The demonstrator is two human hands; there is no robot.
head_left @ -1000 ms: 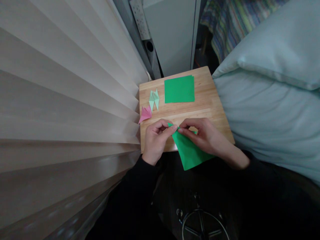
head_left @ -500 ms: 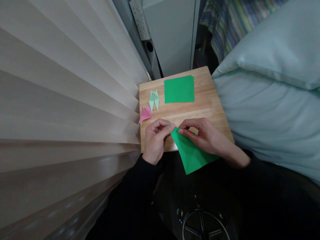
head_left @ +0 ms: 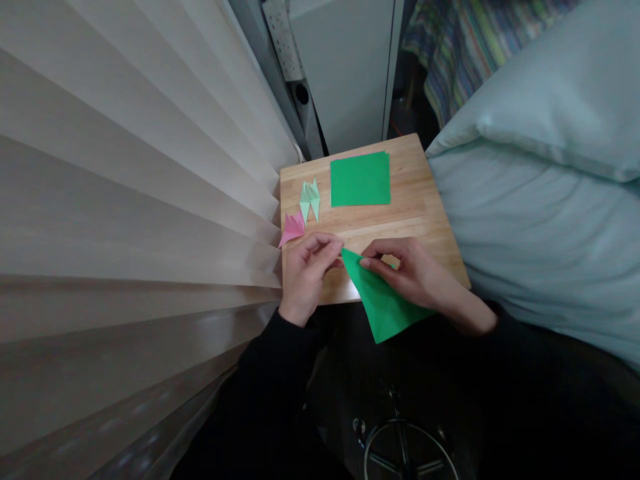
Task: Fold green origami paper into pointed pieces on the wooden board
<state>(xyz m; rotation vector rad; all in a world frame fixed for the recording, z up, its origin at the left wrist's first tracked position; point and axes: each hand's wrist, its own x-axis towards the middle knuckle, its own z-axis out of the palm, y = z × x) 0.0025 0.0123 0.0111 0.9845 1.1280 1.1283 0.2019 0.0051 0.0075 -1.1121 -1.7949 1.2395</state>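
A sheet of green origami paper (head_left: 387,303), creased and partly folded, hangs over the near edge of the small wooden table (head_left: 407,217). My right hand (head_left: 407,267) pinches its upper edge between thumb and index finger. At the sheet's pointed left corner, my left hand (head_left: 310,273) has thumb and index finger drawn together, their tips touching the corner. Beyond my hands lies a stack of green paper (head_left: 360,179). To its left rest a pale green folded paper piece (head_left: 310,200) and a pink folded paper piece (head_left: 293,229).
A pleated curtain (head_left: 150,200) borders the table on the left. Pale blue bedding (head_left: 540,227) lies close on the right. Behind the table stands a light grey cabinet (head_left: 345,80). Below is a round metal ring with spokes (head_left: 400,427), perhaps a stool's base.
My left hand has shifted slightly left, so its thumb covers less of the green sheet and the corner's point now shows. My right hand keeps its pinch.
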